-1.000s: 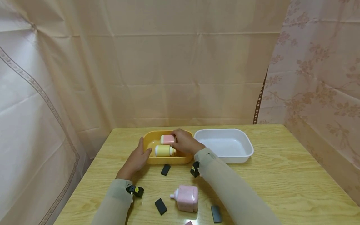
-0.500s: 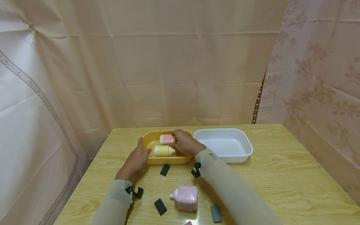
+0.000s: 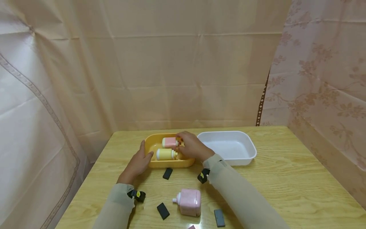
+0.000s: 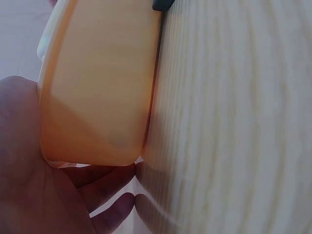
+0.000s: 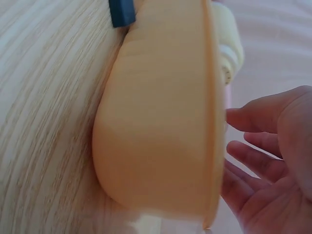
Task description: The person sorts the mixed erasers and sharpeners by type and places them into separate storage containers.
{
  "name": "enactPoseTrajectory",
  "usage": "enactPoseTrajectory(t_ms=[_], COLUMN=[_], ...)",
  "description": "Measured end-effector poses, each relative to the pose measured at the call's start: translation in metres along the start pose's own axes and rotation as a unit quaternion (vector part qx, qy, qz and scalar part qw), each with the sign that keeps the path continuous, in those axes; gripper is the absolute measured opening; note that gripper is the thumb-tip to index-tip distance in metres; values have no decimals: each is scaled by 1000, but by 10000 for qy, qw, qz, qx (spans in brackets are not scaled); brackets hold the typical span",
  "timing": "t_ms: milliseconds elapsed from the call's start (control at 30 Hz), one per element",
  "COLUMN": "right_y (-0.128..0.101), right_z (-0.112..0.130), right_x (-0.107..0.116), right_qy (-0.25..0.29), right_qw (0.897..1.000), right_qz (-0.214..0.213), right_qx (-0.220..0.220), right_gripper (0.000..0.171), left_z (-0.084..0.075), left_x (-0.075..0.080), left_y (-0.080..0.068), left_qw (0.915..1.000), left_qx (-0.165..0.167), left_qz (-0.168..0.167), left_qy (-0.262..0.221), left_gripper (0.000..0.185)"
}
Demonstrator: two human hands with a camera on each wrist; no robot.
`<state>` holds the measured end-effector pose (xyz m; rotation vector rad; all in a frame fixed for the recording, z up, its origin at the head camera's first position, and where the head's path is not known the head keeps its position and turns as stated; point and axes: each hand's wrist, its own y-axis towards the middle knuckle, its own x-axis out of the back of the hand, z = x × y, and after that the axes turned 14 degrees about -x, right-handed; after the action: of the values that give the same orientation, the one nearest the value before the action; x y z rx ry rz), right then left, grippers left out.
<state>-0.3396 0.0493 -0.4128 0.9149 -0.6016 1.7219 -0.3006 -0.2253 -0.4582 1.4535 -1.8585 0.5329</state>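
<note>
The yellow tub sat on the counter; our left hand lay open against it, our right hand hovered relaxed over 2 bottles.

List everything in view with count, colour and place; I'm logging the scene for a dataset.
Table: one, light wood, bearing everything.
Yellow tub: one, yellow-orange, centre of the table at the back.
White tub: one, white, right of the yellow tub.
Small bottles: two in the yellow tub, lying down, one pink, one yellow.
Big bottle: one, pink, lying near the front edge.
Black pieces: three, on the table.
Curtains: beige behind, flowered pink on the right.
Left hand: rests against the yellow tub's left end.
Right hand: over the tub, fingers relaxed by the small bottles.
</note>
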Motion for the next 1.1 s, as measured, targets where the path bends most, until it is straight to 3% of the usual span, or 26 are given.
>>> enactPoseTrajectory(t_ms=[267, 500, 833, 1100], right_y=[-15, -29, -49, -64], right_z=[-2, -2, -4, -3], right_x=[5, 11, 14, 17], right_qy=[171, -2, 362, 387], right_qw=[9983, 9959, 9939, 9953], right_qz=[-450, -687, -531, -291], right_qx=[335, 590, 900, 833], right_gripper=[48, 47, 44, 40], left_z=[-1, 1, 1, 2], left_x=[0, 0, -1, -2], left_y=[-1, 0, 1, 0], left_qw=[10000, 10000, 10000, 10000], left_qx=[8, 2, -44, -54], left_qz=[14, 4, 24, 5], left_qy=[12, 2, 26, 35], left_gripper=[83, 83, 83, 83])
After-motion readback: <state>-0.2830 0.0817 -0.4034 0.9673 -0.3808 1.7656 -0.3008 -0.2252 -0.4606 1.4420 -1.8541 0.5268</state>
